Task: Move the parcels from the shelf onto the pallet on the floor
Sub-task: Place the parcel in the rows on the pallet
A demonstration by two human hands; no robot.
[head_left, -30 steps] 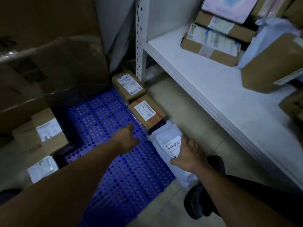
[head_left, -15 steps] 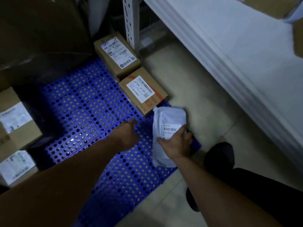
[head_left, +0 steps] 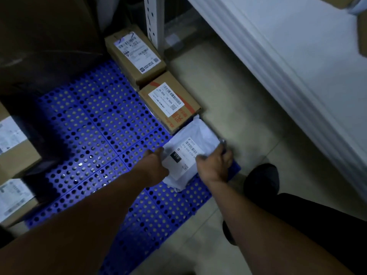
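A white plastic mailer parcel (head_left: 190, 149) with a barcode label lies on the right edge of the blue perforated pallet (head_left: 95, 126). It sits just in front of a brown box (head_left: 170, 104) with red tape. My right hand (head_left: 214, 165) grips the mailer's right side with curled fingers. At the mailer's left edge my left hand (head_left: 153, 167) holds it, thumb stretched along the edge, fingers hidden underneath. Another labelled brown box (head_left: 135, 54) stands behind, next to the shelf post. The white shelf (head_left: 288, 56) runs along the right.
Two labelled cardboard boxes (head_left: 14, 143) (head_left: 14, 199) stand at the pallet's left side. A big dark carton (head_left: 45, 36) fills the back left. My black shoe (head_left: 260, 179) is on the tiled floor (head_left: 228, 86) between pallet and shelf.
My left hand moved right from over the bare pallet to the mailer's left edge. The right hand shifted the mailer back toward the red-taped box. The view dipped lower.
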